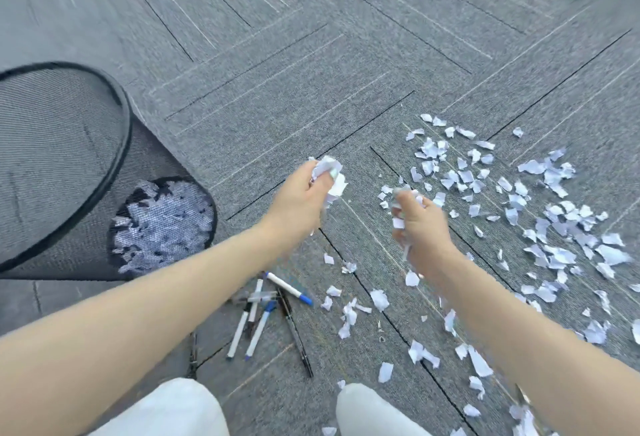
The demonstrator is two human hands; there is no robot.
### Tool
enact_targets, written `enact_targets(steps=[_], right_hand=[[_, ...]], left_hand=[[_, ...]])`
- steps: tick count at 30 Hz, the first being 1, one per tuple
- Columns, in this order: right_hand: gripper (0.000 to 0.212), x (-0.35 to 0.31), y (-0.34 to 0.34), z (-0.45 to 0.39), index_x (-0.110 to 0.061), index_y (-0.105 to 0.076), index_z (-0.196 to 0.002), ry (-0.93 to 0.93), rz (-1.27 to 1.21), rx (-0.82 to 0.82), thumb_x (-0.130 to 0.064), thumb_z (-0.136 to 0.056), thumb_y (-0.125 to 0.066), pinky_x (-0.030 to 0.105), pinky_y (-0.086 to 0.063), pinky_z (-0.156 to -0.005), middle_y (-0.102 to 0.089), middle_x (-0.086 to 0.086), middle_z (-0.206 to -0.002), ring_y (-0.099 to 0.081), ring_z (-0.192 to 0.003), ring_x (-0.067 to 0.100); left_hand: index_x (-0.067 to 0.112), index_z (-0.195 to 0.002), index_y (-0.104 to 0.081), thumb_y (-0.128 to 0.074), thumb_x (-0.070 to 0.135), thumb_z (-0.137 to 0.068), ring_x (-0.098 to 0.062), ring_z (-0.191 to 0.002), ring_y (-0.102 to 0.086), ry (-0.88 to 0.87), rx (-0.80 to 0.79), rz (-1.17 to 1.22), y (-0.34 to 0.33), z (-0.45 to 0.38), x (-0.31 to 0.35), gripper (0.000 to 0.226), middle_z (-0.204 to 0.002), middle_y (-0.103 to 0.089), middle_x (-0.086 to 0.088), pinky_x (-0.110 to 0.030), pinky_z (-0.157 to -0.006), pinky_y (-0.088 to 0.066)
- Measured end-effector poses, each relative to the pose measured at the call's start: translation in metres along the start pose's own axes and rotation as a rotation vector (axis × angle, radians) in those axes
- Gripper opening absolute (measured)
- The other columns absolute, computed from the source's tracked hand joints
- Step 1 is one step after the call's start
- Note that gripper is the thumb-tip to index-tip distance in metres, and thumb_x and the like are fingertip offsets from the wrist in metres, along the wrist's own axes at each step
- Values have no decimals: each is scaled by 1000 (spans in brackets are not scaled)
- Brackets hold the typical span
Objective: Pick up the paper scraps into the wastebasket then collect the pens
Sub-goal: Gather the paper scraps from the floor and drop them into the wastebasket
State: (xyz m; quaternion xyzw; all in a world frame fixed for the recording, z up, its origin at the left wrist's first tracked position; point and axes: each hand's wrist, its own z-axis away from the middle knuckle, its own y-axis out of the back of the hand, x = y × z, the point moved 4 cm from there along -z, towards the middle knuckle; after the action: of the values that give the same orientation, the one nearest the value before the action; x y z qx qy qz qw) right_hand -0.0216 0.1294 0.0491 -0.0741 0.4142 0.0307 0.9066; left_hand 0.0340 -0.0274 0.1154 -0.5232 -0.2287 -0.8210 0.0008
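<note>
Both sets of fingers are curled tight on torn white paper scraps (540, 214): left hand (303, 195), right hand (417, 227). More scraps litter the grey carpet floor (277, 89). The black mesh wastebasket (62, 158) lies left, white-barrelled pens (263, 311) beneath the forearms.

I can read no text, label, brand or number anywhere: the pens (266, 311) beside the wastebasket (69, 165) show no legible print, and the paper scraps (540, 214) look blank.
</note>
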Motion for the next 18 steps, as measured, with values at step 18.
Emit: enact_targets(steps=[18], right_hand=[[18, -68, -366, 90, -9, -56, -89, -17, 178, -625, -21, -93, -44, 23, -34, -47, -49, 3, -72, -40, -51, 11]], left_hand=[[10, -91, -52, -37, 10, -95, -13, -57, -37, 410, 745, 318, 280, 40, -48, 16, -73, -44, -3, -25, -50, -32]])
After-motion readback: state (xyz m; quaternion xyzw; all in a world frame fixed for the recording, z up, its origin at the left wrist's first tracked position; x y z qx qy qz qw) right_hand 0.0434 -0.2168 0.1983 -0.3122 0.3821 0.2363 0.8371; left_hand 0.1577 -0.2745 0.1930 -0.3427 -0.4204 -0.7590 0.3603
